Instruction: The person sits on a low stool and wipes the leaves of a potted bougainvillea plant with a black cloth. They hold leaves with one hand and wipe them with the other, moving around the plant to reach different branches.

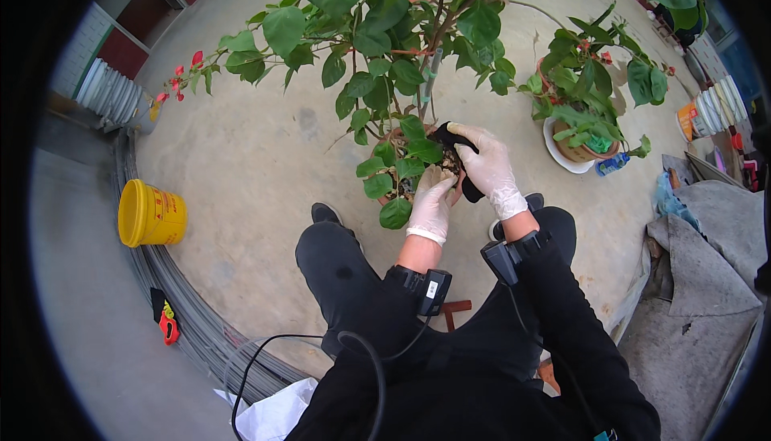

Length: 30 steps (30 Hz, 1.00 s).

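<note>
A potted bougainvillea [385, 79] with broad green leaves stands before me, its stem beside a pale stake [431, 82]. Its terracotta pot [456, 191] is largely hidden by leaves and my hands. In a white glove, my right hand [486, 167] grips a black cloth [473, 190] draped against the right side of the pot's rim. My left hand [431, 203], also gloved, is at the near side of the pot with bent fingers over the dark, gritty soil [449, 161]. Whether those fingers hold anything is hidden.
On the left are a yellow bucket [153, 213], a bundle of grey rods [181, 296] and stacked white buckets [114, 94]. A second potted plant [581, 146] on a white saucer [555, 146] stands at right, near grey sheets [711, 272]. Cables run from my wrist devices.
</note>
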### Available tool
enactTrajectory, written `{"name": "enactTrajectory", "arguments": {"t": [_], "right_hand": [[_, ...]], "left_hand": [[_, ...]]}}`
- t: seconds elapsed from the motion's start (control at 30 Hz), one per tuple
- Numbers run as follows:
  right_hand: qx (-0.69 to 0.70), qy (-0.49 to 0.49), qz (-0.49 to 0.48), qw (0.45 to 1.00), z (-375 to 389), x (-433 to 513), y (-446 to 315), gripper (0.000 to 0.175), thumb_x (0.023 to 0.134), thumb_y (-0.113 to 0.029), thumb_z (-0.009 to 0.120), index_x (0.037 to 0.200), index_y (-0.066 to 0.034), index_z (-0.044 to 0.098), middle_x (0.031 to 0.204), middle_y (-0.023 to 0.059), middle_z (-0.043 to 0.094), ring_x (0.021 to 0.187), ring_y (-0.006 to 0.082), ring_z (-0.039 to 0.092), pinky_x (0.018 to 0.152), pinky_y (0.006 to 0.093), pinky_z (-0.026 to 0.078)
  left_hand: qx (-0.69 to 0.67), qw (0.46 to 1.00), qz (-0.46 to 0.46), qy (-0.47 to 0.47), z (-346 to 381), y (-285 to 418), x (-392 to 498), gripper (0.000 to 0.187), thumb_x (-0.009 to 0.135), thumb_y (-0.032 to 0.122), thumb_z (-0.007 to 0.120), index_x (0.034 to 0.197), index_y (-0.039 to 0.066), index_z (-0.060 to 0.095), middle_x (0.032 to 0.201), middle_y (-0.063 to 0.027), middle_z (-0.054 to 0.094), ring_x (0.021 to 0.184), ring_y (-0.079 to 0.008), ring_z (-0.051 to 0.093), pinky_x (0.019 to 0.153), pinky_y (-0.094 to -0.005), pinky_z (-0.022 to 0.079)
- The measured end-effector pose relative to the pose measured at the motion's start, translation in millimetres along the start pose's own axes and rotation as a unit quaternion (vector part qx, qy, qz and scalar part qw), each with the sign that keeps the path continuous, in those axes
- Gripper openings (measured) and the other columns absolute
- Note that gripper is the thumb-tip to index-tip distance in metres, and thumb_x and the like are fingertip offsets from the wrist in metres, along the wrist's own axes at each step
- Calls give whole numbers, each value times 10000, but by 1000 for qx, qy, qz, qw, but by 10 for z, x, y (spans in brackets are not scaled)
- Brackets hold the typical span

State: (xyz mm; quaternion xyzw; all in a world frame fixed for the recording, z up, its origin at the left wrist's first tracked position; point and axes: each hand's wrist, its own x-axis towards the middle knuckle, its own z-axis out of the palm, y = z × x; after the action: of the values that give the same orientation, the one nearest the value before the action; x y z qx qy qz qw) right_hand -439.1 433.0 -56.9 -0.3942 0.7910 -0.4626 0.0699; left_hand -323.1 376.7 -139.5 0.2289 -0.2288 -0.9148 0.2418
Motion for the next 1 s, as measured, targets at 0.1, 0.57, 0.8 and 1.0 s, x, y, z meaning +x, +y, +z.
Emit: {"name": "enactTrajectory", "arguments": {"t": [0.1, 0.57, 0.8, 1.0], "right_hand": [[5, -11, 13, 1000, 57, 108, -24, 341, 859, -98, 603, 1178, -77, 721, 1209, 159, 692, 1121, 346, 639, 1017, 401, 491], [-28, 1, -35, 999, 223, 274, 60, 361, 845, -110, 602, 1192, -100, 703, 1205, 152, 691, 1123, 362, 626, 968, 442, 508], [-147, -4, -136, 980, 463, 171, -87, 386, 788, -100, 621, 1162, -98, 715, 1189, 70, 700, 915, 337, 637, 788, 448, 565], [-186, -21, -117, 975, 301, -106, -73, 355, 807, -119, 631, 1150, -98, 720, 1136, 64, 721, 939, 323, 653, 769, 445, 566]], "left_hand": [[-43, 997, -32, 59, 136, 76, 184, 396, 933, 50, 628, 1314, 28, 525, 1267, -52, 621, 1170, -184, 570, 1030, -382, 433], [-209, 977, 27, 16, -37, 356, 409, 291, 1008, 174, 609, 1267, 46, 572, 1281, -71, 628, 1282, -244, 546, 1111, -401, 409], [-225, 974, 25, -7, -116, 420, 466, 456, 1064, 373, 439, 1399, 71, 511, 1401, -101, 574, 1324, -279, 500, 1160, -460, 345], [-219, 974, 54, -7, -95, 454, 389, 468, 1057, 348, 450, 1417, 51, 489, 1445, -141, 541, 1329, -284, 498, 1138, -421, 389]]}}
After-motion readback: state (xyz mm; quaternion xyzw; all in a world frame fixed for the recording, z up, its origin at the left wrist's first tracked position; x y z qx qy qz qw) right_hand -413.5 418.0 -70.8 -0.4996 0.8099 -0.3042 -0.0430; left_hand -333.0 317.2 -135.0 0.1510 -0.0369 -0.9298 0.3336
